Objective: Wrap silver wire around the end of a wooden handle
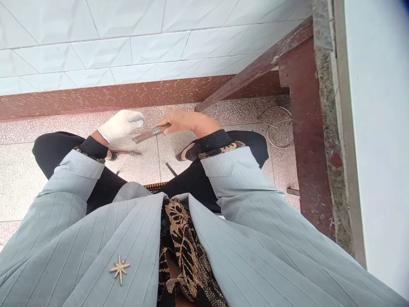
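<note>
From the head camera, looking down past your grey pinstriped jacket, your bare right hand (183, 121) is closed around one end of a short brown rod (149, 134) with a metal band (156, 131) partway along it, held above the speckled floor (19, 170) between your knees. Your gloved left hand (121, 123) is curled just beside the rod's free end; whether its fingers actually pinch that end or merely hover there, you cannot tell from this angle. Judge the rod as stiff and fairly light, something that won't bend or sag, so a grip at one end carries it well enough. The band looks smooth and likely slippery, so keep your hold on the plain shaft either side of it. The glove should give you better friction than bare skin. A second, thinner rod (126, 152) lies on the floor near your left cuff, and a loop of pale wire (277, 128) sits by the dark red frame (303, 140) at right.
</note>
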Tool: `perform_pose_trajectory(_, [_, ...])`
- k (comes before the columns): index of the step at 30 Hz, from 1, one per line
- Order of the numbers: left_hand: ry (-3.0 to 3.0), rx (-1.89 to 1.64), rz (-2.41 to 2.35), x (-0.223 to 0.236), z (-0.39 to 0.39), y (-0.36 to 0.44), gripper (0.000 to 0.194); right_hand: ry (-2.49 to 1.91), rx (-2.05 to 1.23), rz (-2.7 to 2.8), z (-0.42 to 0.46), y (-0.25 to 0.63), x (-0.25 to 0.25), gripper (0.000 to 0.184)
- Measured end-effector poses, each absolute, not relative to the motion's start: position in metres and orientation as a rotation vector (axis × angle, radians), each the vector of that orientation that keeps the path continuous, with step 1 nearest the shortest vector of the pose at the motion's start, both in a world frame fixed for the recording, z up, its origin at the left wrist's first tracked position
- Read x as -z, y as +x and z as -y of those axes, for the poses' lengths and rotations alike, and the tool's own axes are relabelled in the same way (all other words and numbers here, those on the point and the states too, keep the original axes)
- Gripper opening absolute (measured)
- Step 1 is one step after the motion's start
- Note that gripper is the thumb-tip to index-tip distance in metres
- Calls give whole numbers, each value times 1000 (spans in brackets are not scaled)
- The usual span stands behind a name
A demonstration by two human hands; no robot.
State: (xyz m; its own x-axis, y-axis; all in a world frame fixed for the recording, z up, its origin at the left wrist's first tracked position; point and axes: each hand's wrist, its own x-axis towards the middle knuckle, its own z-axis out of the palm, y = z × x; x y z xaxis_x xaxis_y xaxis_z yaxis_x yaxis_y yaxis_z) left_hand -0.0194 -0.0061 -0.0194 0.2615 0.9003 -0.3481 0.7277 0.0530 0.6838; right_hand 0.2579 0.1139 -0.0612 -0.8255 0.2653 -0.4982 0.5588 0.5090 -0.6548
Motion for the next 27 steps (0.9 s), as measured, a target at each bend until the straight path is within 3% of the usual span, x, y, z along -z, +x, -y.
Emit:
perform_pose_trajectory(3, [1647,-302,-1553,14,4,-20,15,375,1508,-2300,-119,259,60,47])
perform_pose_trajectory(6, [1585,-337,-1589,13,3,-18,11,337,1662,-2343,-124,263,58,64])
perform_pose_trajectory(11, [1565,-334,-1554,22,-2,-19,13,384,1789,-2342,-126,269,58,70])
perform_pose_trajectory(15, [1430,-322,-1534,33,-1,-17,26,448,1950,-2376,-119,270,55,66])
perform_pose_trajectory(18, [1359,-311,-1494,36,4,-8,31,734,1985,-2428,-112,267,51,61])
perform_pose_trajectory(23, [1519,-265,-1412,37,6,2,21,1223,1468,-2525,-115,258,62,40])
perform_pose_trajectory(25, [1618,-220,-1434,36,3,0,21,1116,1248,-2501,-119,257,70,27])
perform_pose_trajectory(27, [1678,-180,-1458,34,1,-6,21,805,1249,-2455,-122,258,74,24])
